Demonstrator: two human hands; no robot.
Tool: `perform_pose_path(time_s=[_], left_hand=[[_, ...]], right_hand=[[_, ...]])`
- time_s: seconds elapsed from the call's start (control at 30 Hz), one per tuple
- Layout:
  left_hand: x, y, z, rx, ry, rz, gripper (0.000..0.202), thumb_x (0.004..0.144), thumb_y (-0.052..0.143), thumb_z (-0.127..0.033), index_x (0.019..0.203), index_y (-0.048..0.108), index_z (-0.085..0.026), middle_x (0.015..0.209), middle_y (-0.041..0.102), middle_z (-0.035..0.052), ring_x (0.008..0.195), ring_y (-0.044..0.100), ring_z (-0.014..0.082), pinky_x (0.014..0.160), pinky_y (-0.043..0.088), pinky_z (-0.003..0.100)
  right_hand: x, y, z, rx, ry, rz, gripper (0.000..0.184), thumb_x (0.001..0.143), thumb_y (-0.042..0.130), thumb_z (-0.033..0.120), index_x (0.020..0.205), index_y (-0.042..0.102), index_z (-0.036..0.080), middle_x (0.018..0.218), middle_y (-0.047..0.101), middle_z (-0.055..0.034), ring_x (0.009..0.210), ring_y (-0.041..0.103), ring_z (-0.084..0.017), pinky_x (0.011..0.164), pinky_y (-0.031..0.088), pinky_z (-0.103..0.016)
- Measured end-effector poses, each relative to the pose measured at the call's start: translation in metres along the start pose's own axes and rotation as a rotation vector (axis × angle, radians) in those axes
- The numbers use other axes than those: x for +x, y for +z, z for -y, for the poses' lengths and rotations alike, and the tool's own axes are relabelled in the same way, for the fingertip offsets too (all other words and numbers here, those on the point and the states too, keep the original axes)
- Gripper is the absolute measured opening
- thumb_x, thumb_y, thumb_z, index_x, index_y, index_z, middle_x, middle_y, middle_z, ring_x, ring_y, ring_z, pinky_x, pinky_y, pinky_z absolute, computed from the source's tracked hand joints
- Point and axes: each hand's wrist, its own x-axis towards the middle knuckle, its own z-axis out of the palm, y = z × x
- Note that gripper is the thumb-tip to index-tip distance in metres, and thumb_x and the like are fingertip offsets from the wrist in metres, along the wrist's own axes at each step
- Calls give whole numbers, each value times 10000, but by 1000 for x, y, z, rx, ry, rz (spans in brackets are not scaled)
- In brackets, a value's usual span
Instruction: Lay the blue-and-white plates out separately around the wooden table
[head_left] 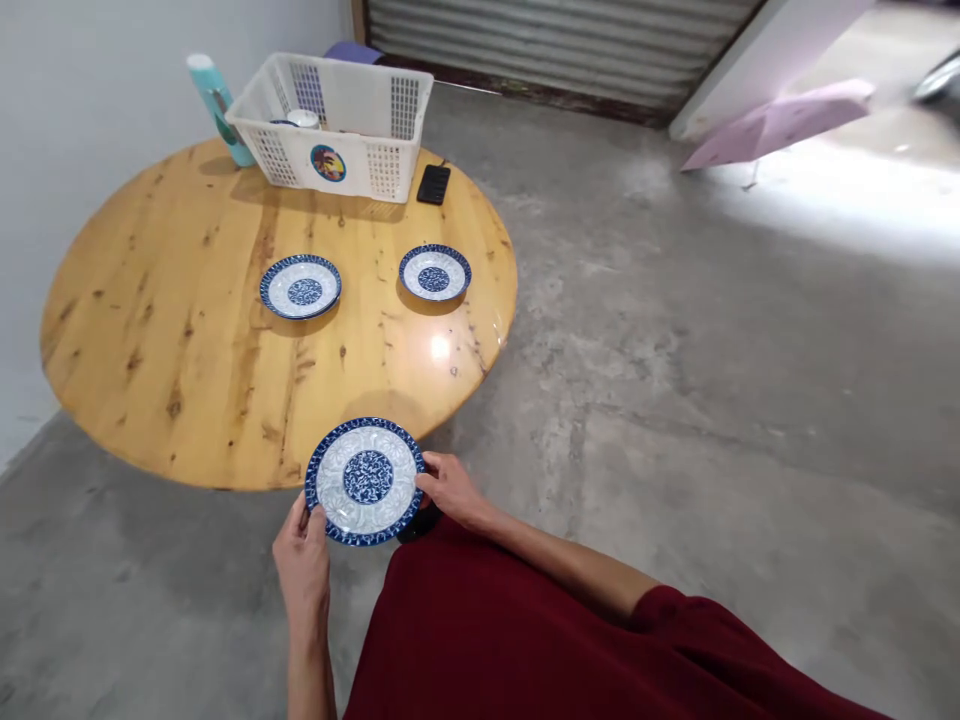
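Just off the edge of the round wooden desk (150,330), my left fingers (313,522) and right fingers (433,482) grip a blue-and-white plate (365,478) by opposite rims, leaving its patterned face uncovered.

On the worktop (165,330), one plate (300,287) lay left of another plate (435,273). Behind them, toward the top of the frame, sat a basket (330,125), with a bottle (217,110) to its left and a phone (433,184) to its right. A third plate (365,481) was at bottom centre, before the worktop's near edge.
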Motion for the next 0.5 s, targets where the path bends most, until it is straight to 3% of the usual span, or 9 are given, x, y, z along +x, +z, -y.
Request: perform_pose_path(time_s=[0.33,0.5], left_hand=[[80,-31,-22,74,27,149,429,878,635,-447,1164,754,-151,1117,778,76,1077,694,245,970,540,313],[122,-24,-32,4,46,240,431,869,628,-418,1192,737,-154,1142,766,89,1089,694,237,990,532,324]], right_hand=[[50,53,15,95,49,-67,186,674,521,338,758,614,201,710,632,9,624,586,-168,567,523,-265],[78,69,14,130,41,-127,246,694,528,370,820,640,191,777,668,-14,701,603,-191,604,533,-289]])
